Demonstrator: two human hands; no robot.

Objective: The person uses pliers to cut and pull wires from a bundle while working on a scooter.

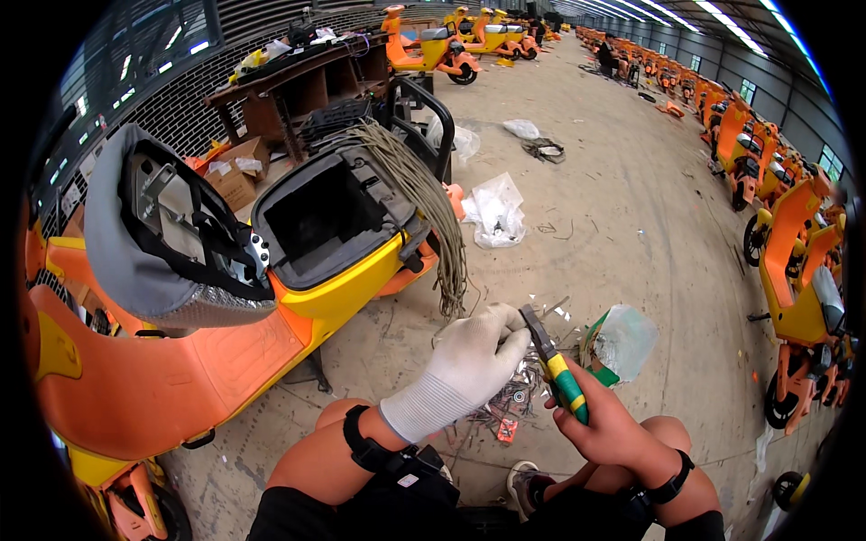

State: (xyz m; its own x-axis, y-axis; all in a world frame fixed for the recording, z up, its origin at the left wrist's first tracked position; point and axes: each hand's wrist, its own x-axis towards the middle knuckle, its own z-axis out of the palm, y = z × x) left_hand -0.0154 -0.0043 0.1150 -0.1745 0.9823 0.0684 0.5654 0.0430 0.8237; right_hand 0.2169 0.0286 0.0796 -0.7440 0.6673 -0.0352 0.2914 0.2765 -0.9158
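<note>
My left hand, in a white knit glove, pinches a small thin piece right at the jaws of a pair of pliers. My bare right hand grips the pliers by their green and yellow handles. Both hands are held over the concrete floor, above a scatter of cut wire ends and small metal bits. A bundle of grey cables hangs over the back of the orange and yellow scooter just to my left. Its seat is flipped up and the black storage tub is open.
A clear plastic bag with green packaging lies beside my right hand. More plastic bags lie on the floor ahead. Orange scooters line the right side and far end. A brown workbench and a cardboard box stand at back left.
</note>
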